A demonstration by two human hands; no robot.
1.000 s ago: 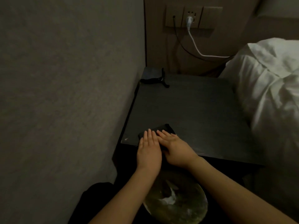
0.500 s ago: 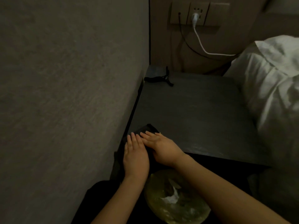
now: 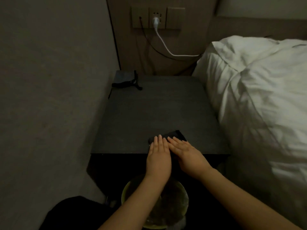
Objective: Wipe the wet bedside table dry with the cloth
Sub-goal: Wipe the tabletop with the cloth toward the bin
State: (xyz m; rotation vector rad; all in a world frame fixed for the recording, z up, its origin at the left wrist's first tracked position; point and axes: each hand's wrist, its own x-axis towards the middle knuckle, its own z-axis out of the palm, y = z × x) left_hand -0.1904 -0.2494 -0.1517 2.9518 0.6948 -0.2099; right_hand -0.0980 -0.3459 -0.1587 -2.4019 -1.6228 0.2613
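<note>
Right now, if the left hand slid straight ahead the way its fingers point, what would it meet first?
Probably nothing soon: past the cloth under the left hand, bare bedside table runs to the back wall; depth unclear.

Head camera looks steeply down and forward, close over the dim bedside table (image 3: 149, 113), apparently from its front edge.

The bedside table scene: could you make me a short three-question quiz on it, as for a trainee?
1. True or false: both hands press flat on the dark cloth.
2. Where on the bedside table does the cloth lie: A far left corner, B near front edge, C against the bed?
3. What colour is the cable plugged into the wall socket?

Key: 1 true, left hand and right hand; 2 B; 3 white.
</note>
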